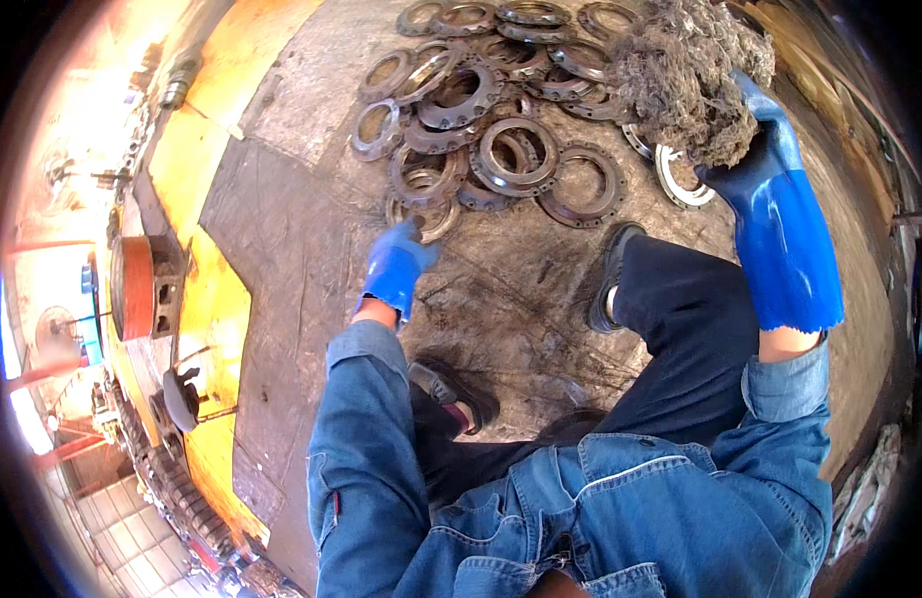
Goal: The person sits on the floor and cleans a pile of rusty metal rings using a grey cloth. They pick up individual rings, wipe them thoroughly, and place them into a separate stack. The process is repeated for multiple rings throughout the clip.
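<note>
My right hand [765,140], in a long blue rubber glove, grips a large clump of grey, thread-like cotton waste [690,80] at the upper right. The clump hangs over the right edge of the ring pile and hides part of it. A shiny pale metal ring [692,196] pokes out from beneath the clump. My left hand [396,261], also blue-gloved with darkened fingertips, is just below the pile's front edge. Its thumb stands apart from the fingers, which reach toward a metal ring [441,219]; whether they touch it is unclear.
Several toothed or holed metal rings [516,154] lie heaped on the stained floor [511,289]. My shoes [451,394] stand on either side below the heap. A yellow-painted strip [217,299], a round orange-brown part [134,289] and machinery line the left. Boards [839,90] run along the right.
</note>
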Motion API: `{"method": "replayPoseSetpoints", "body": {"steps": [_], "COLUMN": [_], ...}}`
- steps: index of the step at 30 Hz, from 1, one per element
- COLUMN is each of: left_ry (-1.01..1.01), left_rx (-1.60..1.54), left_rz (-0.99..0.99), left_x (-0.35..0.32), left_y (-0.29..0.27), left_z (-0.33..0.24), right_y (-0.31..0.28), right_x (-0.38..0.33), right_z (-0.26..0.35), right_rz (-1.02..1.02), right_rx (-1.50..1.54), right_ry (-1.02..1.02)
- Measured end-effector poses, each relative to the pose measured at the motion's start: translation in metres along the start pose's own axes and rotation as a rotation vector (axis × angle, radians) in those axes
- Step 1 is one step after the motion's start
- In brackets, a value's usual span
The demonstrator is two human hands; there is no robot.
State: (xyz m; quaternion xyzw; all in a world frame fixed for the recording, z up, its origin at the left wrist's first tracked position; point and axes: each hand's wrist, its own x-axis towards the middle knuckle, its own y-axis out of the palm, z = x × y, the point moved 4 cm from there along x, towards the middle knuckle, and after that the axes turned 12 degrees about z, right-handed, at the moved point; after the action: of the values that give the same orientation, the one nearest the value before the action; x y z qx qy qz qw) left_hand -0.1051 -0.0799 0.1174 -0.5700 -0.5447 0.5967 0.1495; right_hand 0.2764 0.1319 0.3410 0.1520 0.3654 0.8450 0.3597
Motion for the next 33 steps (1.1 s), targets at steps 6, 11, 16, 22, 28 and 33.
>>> {"method": "replayPoseSetpoints", "body": {"steps": [6,11,16,22,28,33], "left_ry": [0.234,0.535,0.514,0.34,0.557,0.37], "left_rx": [0.428,0.829,0.868,0.753,0.691,0.267], "left_rz": [-0.212,-0.312,-0.112,0.16,0.17,0.269], "left_x": [0.063,0.151,0.204,0.209,0.182,0.059], "left_y": [0.032,0.068,0.107,0.082,0.06,-0.002], "left_z": [-0.098,-0.132,-0.145,-0.155,-0.163,-0.179], "right_y": [-0.014,0.003,0.001,0.002,0.003,0.005], "right_x": [-0.013,-0.025,-0.039,-0.048,-0.059,-0.052], "right_z": [0.009,-0.015,-0.023,-0.029,-0.025,-0.041], "right_rz": [-0.225,-0.478,-0.536,-0.521,-0.444,-0.302], "right_rx": [0.025,-0.078,-0.103,-0.088,-0.072,-0.061], "right_ry": [-0.033,0.006,0.071,0.117,0.101,0.085]}}
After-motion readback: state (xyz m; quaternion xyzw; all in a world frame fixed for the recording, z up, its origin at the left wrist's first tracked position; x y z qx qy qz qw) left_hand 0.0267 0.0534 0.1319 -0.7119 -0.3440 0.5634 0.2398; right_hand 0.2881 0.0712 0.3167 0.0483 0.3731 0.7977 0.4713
